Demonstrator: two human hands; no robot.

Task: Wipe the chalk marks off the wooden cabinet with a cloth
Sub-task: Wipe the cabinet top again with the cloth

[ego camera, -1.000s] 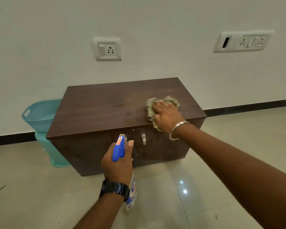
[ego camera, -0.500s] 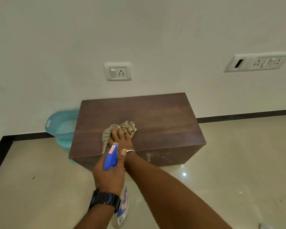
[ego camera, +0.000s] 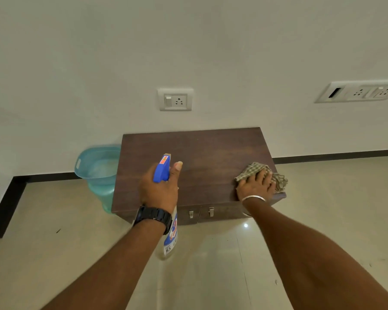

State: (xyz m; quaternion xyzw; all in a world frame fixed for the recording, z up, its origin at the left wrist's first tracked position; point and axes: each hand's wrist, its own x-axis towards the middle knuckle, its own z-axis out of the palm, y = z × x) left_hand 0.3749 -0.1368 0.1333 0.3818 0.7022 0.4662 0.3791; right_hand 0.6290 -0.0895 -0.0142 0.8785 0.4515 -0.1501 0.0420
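Right hand (ego camera: 254, 186) spread flat, pressing cloth (ego camera: 253, 170) at cabinet (ego camera: 195, 153) right front corner; left hand (ego camera: 159, 189) clenched round spray bottle (ego camera: 162, 167). Advice: firm, overlapping strokes along grain.

A "9" or "95", barely legible, on the spray bottle (ego camera: 170, 240) label.

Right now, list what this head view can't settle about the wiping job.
- Chalk marks: none clearly visible on the cabinet top; faint smears are too blurred to judge.
- Surface under the cloth: hidden by it and the right hand.
- Spray bottle label: too small, partly behind the left hand.
- Basin: partly behind the cabinet.
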